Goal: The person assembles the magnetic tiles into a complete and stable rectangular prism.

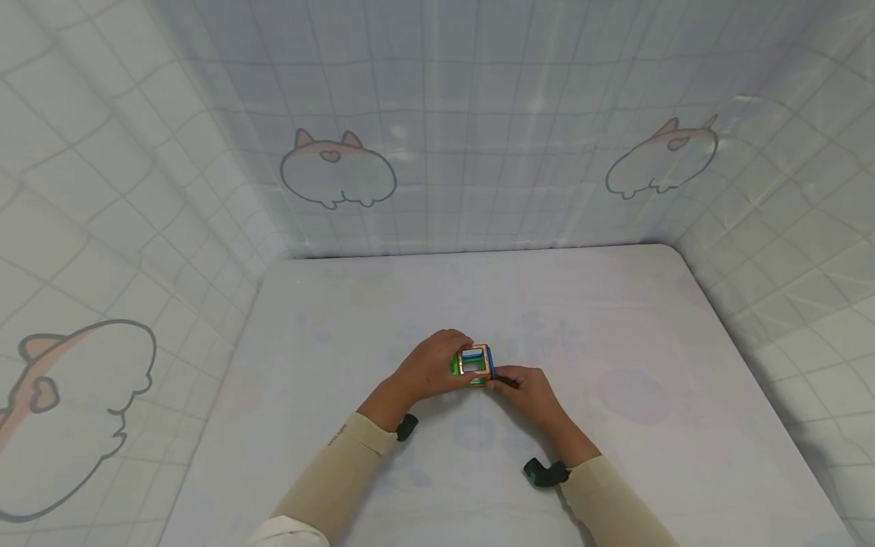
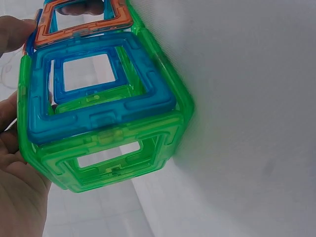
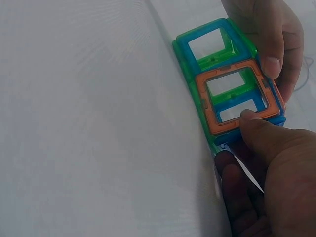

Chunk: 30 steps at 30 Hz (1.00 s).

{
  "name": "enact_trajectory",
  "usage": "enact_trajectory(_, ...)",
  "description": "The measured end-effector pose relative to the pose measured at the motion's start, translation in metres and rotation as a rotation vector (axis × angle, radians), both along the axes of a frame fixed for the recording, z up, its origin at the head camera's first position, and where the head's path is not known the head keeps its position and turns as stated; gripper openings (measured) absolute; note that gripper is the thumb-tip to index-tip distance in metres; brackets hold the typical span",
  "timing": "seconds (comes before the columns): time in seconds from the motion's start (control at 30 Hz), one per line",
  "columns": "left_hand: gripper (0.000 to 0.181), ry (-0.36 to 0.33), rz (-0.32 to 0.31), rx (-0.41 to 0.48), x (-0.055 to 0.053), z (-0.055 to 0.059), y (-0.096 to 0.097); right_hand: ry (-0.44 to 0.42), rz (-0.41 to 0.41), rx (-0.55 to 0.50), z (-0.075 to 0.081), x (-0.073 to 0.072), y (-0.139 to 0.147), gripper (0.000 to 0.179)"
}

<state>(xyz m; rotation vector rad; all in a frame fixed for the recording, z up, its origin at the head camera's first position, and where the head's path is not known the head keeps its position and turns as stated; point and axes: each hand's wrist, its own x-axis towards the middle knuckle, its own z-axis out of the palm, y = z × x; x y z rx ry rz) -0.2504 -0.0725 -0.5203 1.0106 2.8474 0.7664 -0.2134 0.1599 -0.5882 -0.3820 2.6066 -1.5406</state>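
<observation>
A small boxy structure of see-through magnetic tiles point(image 2: 101, 118) lies between both hands, its square frames joined edge to edge. An orange tile point(image 3: 210, 111) and a blue tile point(image 3: 190, 54) face up in the right wrist view, with green tiles point(image 2: 59, 160) around them. My left hand point(image 1: 432, 366) grips the structure from its left and far side. At its right end, my right hand point(image 1: 536, 395) pinches it, the thumb on the orange tile's edge and the fingers lower at the blue side. The right fingertips are partly hidden in the head view.
A white table point(image 1: 369, 296) with faint printed shapes lies beneath the hands. Pale grid-patterned curtains point(image 1: 492, 152) with cartoon animals surround it at the back and sides. Each wrist carries a black camera mount point(image 1: 545, 474).
</observation>
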Motion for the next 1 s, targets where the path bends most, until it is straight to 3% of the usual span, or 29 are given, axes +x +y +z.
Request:
enact_trajectory(0.5,0.05,0.001,-0.006,0.009,0.006,-0.002,-0.002,0.014,0.004,0.014,-0.001,0.001,-0.001,0.026)
enact_trajectory(0.73,0.049,0.112,-0.016,0.104,0.021,-0.009,-0.008,0.004,0.004,0.044,-0.005,0.005,-0.002,0.026)
enact_trajectory(0.87,0.05,0.124,0.036,0.154,0.035,-0.009,-0.017,-0.03,-0.003,0.042,-0.005,0.008,-0.002,0.022)
enact_trajectory(1.0,0.056,0.078,0.151,0.11,0.047,-0.004,-0.029,-0.038,0.012,-0.018,-0.004,0.01,0.001,0.024)
